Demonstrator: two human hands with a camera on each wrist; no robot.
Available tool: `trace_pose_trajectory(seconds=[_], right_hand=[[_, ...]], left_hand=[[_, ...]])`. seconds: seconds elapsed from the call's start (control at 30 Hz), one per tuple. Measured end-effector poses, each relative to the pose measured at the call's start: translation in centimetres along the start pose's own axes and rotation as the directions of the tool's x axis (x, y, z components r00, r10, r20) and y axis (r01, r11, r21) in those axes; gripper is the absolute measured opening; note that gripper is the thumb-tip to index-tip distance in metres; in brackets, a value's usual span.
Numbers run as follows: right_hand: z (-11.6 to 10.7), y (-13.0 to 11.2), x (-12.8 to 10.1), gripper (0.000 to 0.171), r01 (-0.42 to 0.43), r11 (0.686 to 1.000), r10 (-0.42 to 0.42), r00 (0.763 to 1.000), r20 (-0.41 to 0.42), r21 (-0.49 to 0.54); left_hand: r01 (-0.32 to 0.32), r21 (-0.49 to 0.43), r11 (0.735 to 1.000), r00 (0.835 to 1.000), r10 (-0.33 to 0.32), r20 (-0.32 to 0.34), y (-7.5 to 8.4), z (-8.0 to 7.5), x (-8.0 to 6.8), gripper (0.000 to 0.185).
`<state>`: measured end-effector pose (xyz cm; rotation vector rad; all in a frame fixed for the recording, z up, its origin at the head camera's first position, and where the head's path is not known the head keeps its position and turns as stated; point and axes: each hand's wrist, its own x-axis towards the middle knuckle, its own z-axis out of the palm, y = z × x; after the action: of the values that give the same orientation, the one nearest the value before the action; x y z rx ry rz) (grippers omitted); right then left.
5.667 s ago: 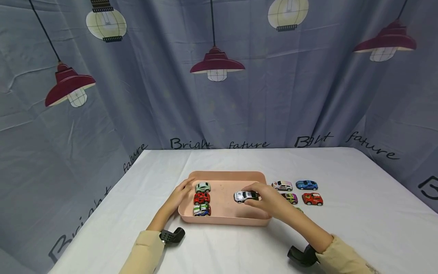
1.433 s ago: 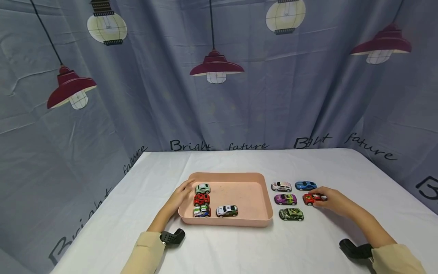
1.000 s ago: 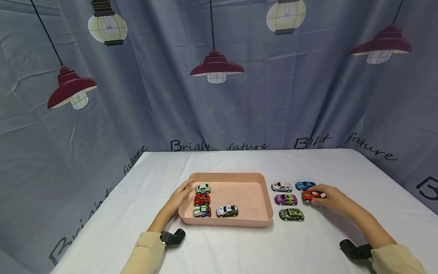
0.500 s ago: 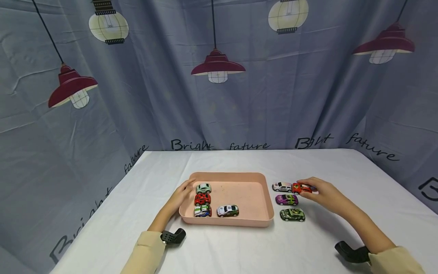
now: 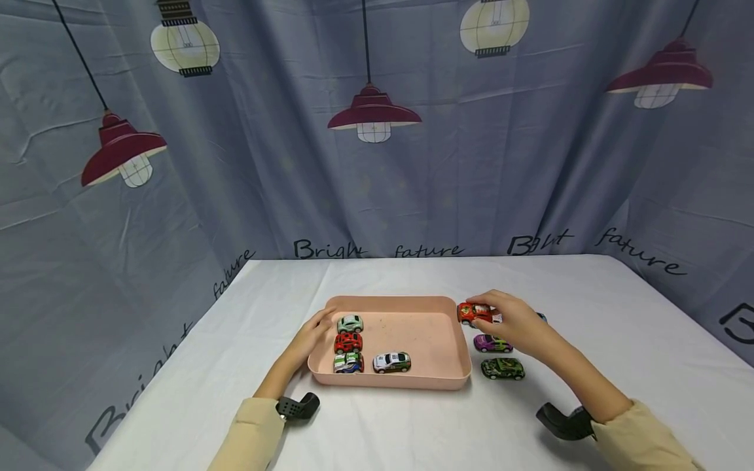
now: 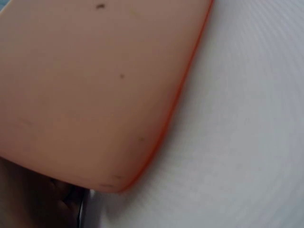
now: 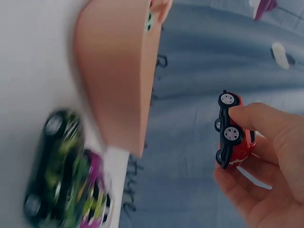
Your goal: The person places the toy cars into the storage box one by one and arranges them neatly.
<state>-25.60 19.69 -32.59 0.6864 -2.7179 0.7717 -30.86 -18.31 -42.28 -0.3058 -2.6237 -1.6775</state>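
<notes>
Right hand (image 5: pixel 515 322): thumb and fingers pinch the red car (image 5: pixel 472 313), lifted clear of the bench (image 5: pixel 377 432).
Red car: at the tray's 2 o'clock, by its right rim; wheels plain in the right wrist view.
Left hand (image 5: pixel 312 335): relaxed fingers rest on the tray's rim at 9 to 10 o'clock.
Pink tray (image 5: pixel 391 381): flat on the bench, four cars inside.
Tray, 10 o'clock: pale green car (image 5: pixel 350 323).
Tray, 9 o'clock: red-and-black car (image 5: pixel 348 341).
Tray, 8 o'clock: white-and-green striped car (image 5: pixel 348 363).
Tray, 6 o'clock: silver car (image 5: pixel 391 362), near the front wall.
Bench, tray's 3 o'clock: purple car (image 5: pixel 493 343), partly behind the right hand.
Bench, tray's 4 o'clock: camouflage car (image 5: pixel 502 368), outside the rim.
Backdrop, 12 o'clock: blue-grey curtain (image 5: pixel 412 196) with printed lamps.
</notes>
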Motion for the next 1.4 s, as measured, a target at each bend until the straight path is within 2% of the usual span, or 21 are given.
trace_pose_trajectory(seconds=[0.3, 0.6, 0.73, 0.83, 1.07, 1.4], right_hand=[[2.2, -2.6, 2.4, 0.034, 0.041, 0.998, -0.042, 0.998, 0.035, 0.043], [5.2, -4.3, 4.2, 0.033, 0.056, 0.994, -0.063, 0.995, 0.071, 0.097], [6.8, -5.1, 5.1, 0.032, 0.052, 0.995, -0.059, 0.994, 0.091, 0.086], [8.0, -5.8, 5.8, 0.031, 0.032, 0.998, -0.038, 0.993, 0.114, 0.057], [10.7, -6.1, 7.1, 0.026, -0.006, 0.999, -0.005, 0.98, 0.199, 0.052], [12.3, -6.0, 7.9, 0.027, 0.006, 1.0, -0.012, 0.972, 0.236, 0.026]], left_hand=[[0.011, -0.006, 1.0, 1.0, -0.011, 0.002, -0.1, 0.0, 0.1, 0.043], [-0.021, 0.003, 1.0, 1.0, 0.021, -0.001, 0.0, 0.1, 0.2, 0.043], [-0.013, 0.001, 1.0, 1.0, 0.013, 0.009, 1.6, 0.0, -0.6, 0.043], [0.002, -0.008, 1.0, 1.0, -0.002, 0.014, 2.1, -0.1, -0.9, 0.043], [-0.009, -0.017, 1.0, 1.0, 0.009, 0.002, 0.1, 0.0, -0.1, 0.044], [0.005, -0.02, 1.0, 1.0, -0.004, 0.009, 0.2, 0.0, -0.1, 0.043]])
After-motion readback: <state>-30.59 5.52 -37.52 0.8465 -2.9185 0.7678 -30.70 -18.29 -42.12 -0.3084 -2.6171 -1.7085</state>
